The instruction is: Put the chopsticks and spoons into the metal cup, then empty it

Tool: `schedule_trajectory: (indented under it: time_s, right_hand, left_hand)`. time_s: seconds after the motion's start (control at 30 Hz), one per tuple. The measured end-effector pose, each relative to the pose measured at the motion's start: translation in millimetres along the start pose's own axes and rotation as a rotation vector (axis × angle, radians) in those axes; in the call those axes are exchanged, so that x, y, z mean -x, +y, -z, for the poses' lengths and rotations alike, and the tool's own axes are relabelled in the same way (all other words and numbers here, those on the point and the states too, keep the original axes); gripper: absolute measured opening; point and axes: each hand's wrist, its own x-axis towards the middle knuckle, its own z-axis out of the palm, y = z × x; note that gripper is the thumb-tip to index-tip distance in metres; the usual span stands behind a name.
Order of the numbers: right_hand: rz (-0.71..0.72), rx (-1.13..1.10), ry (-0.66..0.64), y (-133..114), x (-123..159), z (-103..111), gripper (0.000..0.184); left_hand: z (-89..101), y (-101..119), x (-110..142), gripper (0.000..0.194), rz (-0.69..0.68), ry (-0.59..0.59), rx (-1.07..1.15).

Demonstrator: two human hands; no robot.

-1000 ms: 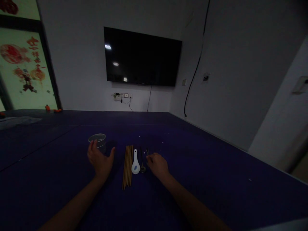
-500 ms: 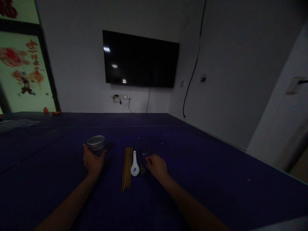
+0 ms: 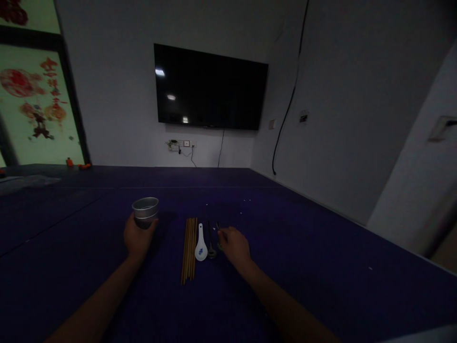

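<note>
My left hand (image 3: 138, 237) is wrapped round a grey metal cup (image 3: 145, 213), its open rim facing up. To the right of it lies a row of several wooden chopsticks (image 3: 189, 250). A white soup spoon (image 3: 201, 247) with a blue mark in its bowl lies beside them, then a slim metal spoon (image 3: 211, 252). At the right end of the row, my right hand (image 3: 233, 244) pinches the handle of a second metal spoon (image 3: 218, 224). My fingers cover most of that spoon, and part of its bowl shows below them.
Everything lies on a large dark blue table (image 3: 307, 276) with small white specks. Orange items (image 3: 84, 166) and clear plastic film (image 3: 28, 183) are at the far left. A television (image 3: 210, 88) hangs on the wall, and a black cable (image 3: 284, 121) runs down at the right.
The cup has risen slightly and shifted a little right in my left hand, and looks more upright. My right hand stays at the second metal spoon, nearly unmoved.
</note>
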Motion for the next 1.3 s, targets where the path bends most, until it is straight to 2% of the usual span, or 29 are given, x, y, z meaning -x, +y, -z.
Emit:
schedule_trajectory:
  time_s: [0.07, 0.13, 0.27, 0.33, 0.47, 0.53, 0.63, 0.7, 0.77, 0.87, 0.97, 1.1, 1.2, 1.3]
  right_hand:
    - [0.013, -0.064, 0.058, -1.0, 0.4, 1.4, 0.036]
    - [0.058, -0.189, 0.138, -2.9, 1.3, 2.4, 0.045]
    - [0.283, -0.496, 0.243, -10.3, 5.8, -0.6, 0.092]
    - [0.408, -0.632, 0.232, -16.0, 9.8, -5.9, 0.102]
    - [0.51, -0.931, 0.225, -30.0, 20.2, -16.5, 0.099]
    - [0.499, -1.024, 0.283, -35.4, 24.0, -15.4, 0.087]
    - [0.405, -1.004, 0.444, -35.5, 22.1, -2.8, 0.073]
    - [0.265, -0.962, 0.612, -27.7, 14.2, 7.9, 0.071]
    - [0.069, -0.875, 0.745, -14.0, 3.0, 14.5, 0.071]
    - [-0.148, -0.744, 0.751, 11.2, -12.9, 11.1, 0.067]
    - [-0.209, -0.667, 0.685, 30.6, -21.9, -3.6, 0.065]
    - [-0.226, -0.697, 0.624, 38.8, -25.9, -21.0, 0.066]
    - [-0.196, -0.729, 0.615, 38.0, -26.3, -26.6, 0.068]
    - [-0.195, -0.739, 0.604, 36.6, -25.5, -28.0, 0.082]
  left_hand:
    - [2.9, 15.4, 5.6, 0.071, -0.068, 0.019, 0.001]
    - [4.8, 30.8, 15.8, 0.071, -0.182, -0.02, 0.03]
    - [7.4, 56.1, 44.4, 0.068, -0.47, -0.085, 0.072]
    - [8.9, 63.5, 57.4, 0.067, -0.612, -0.086, 0.077]
    - [11.2, 68.3, 73.9, 0.069, -0.876, -0.142, 0.098]
    - [11.8, 69.3, 78.3, 0.069, -0.957, -0.174, 0.132]
    - [12.1, 72.8, 81.7, 0.076, -0.998, -0.231, 0.119]
    - [12.0, 75.4, 82.0, 0.074, -0.992, -0.272, 0.073]
    - [11.4, 76.0, 80.5, 0.056, -0.948, -0.302, 0.04]
    - [9.2, 72.0, 75.9, 0.026, -0.799, -0.354, -0.001]
    - [5.6, 65.8, 70.5, 0.024, -0.591, -0.421, -0.058]
    - [1.2, 61.7, 65.8, 0.02, -0.332, -0.544, -0.115]
    - [-0.2, 61.6, 64.9, 0.017, -0.226, -0.619, -0.147]
    - [-0.6, 62.1, 65.4, 0.017, -0.2, -0.66, -0.163]
